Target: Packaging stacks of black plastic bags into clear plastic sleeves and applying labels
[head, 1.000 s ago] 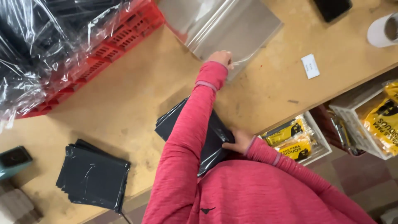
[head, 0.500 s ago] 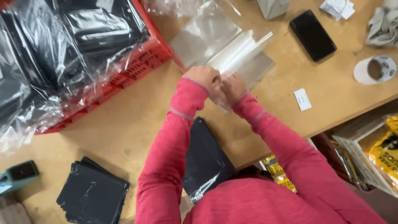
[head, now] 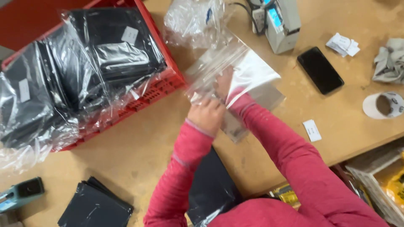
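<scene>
Left hand (head: pixel 205 115) pinches the near edge of a clear plastic bag (head: pixel 248 71) on the table (head: pixel 139 147); right hand (head: pixel 225 82) is pushed inside it, fingers hidden by the film. Beside them, red crate (head: pixel 162 82) holds black folded items sealed in clear bags (head: pixel 113 50).

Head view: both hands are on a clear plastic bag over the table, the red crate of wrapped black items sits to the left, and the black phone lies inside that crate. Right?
Not quite. The black phone lies on the bare wooden table, right of the clear plastic bag, not in the red crate. The head view shows this. The left hand and right hand are on the bag.
</scene>
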